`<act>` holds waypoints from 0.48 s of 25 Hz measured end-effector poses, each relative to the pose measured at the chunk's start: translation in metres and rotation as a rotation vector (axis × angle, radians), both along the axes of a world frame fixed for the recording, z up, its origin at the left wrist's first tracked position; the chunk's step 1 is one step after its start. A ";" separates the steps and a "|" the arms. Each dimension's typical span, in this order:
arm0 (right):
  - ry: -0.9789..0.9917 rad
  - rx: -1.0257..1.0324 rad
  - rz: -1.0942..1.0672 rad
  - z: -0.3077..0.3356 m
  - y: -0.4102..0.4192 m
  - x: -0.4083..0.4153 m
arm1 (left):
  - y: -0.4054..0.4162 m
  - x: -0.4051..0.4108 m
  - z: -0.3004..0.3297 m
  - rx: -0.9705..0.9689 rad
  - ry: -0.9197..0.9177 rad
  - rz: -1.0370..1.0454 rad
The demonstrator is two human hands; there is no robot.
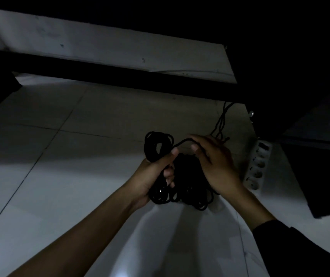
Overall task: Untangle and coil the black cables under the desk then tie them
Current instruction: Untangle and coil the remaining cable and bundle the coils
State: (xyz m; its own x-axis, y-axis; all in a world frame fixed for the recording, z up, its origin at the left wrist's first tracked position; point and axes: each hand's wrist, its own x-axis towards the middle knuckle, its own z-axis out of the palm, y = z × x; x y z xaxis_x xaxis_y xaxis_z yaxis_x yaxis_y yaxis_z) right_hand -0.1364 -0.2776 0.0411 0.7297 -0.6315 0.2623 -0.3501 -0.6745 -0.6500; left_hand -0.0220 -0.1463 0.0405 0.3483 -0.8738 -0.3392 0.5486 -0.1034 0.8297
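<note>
A thick bundle of coiled black cable (188,180) hangs in front of me above the white floor. My left hand (156,174) grips the coil around its middle, thumb up, with loops sticking out above and below the fist. My right hand (214,162) pinches a loose strand of the same cable (182,141) that arcs from the coil's top to its fingertips. More thin black cable (221,120) runs from behind my right hand up toward the dark desk edge.
A white power strip (257,166) with several sockets lies on the tiled floor (80,156) to the right. A dark desk bar (120,74) crosses overhead and a dark cabinet (320,156) stands at the right. The scene is dim.
</note>
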 end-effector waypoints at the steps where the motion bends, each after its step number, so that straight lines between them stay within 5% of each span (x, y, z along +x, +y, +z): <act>1: -0.013 0.026 -0.016 -0.003 0.004 -0.001 | 0.001 -0.002 0.001 0.019 -0.010 0.000; 7: -0.076 0.199 -0.075 -0.005 0.017 -0.002 | 0.007 -0.017 0.005 0.090 -0.104 0.059; 12: 0.015 0.139 -0.157 -0.025 0.012 -0.023 | -0.008 -0.010 -0.009 0.230 -0.242 0.192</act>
